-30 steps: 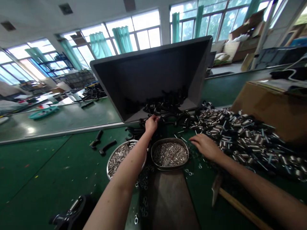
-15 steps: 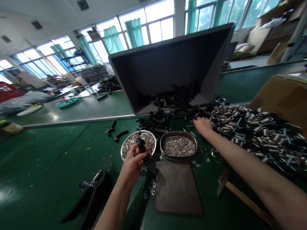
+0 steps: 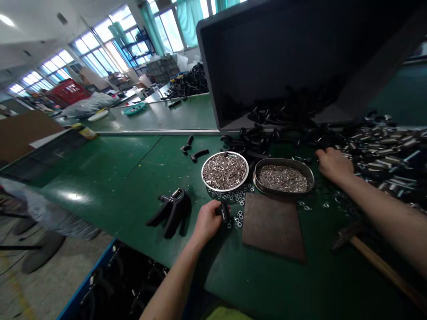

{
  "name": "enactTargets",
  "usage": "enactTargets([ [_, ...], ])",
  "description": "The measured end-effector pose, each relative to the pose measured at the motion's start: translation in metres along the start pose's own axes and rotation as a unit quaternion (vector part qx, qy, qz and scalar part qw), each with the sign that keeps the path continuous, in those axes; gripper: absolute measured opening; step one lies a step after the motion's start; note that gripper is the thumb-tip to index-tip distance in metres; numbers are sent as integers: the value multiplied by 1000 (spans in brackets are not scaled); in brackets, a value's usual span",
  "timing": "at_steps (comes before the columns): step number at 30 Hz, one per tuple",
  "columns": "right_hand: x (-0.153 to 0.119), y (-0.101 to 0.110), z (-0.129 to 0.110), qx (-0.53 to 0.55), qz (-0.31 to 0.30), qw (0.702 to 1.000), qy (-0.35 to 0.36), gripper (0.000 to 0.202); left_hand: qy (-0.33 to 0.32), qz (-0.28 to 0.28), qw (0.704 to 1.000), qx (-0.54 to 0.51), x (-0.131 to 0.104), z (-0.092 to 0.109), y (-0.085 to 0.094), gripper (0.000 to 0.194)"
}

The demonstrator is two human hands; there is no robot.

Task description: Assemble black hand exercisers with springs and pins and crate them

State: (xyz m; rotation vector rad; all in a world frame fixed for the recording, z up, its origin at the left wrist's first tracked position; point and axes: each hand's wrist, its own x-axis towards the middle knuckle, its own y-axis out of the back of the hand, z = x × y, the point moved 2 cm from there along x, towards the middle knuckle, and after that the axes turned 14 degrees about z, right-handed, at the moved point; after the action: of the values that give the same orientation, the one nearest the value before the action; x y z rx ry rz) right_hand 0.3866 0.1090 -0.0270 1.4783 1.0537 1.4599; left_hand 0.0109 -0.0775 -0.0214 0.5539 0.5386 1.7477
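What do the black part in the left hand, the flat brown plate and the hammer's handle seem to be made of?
Black part: probably smooth plastic, from its soft sheen, though coated metal is possible.
Flat brown plate: perhaps metal with a dull surface; its even, matte face leaves this open.
Hammer's handle: likely bare wood, judging by its light tan colour.

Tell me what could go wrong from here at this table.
The left hand, holding a black part, is close to loose rings on the table and might scatter them. The hammer lies near the right forearm, which could bump it. The right hand is beside a heap of metal parts, so some might slide loose.
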Motion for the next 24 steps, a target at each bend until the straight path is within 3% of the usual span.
enactTargets([
  [5,-8,3,7,30,-27,998,43,22,-80,-101,987,92,-18,-1,0,17],
  [10,-9,15,8,51,6,999,2,17,-124,-105,964,209,-30,-4,1,20],
  [13,-14,27,2,88,42,994,-48,29,-151,-108,944,272,-34,-1,-2,18],
  [18,-54,57,-20,202,41,975,-85,32,-155,-122,929,313,-37,7,-6,12],
  [20,-83,70,-34,304,27,946,-106,29,-146,-121,936,298,-37,7,-5,13],
  [24,-151,88,-72,547,-41,816,-182,27,-89,-73,977,178,-40,8,-1,14],
])
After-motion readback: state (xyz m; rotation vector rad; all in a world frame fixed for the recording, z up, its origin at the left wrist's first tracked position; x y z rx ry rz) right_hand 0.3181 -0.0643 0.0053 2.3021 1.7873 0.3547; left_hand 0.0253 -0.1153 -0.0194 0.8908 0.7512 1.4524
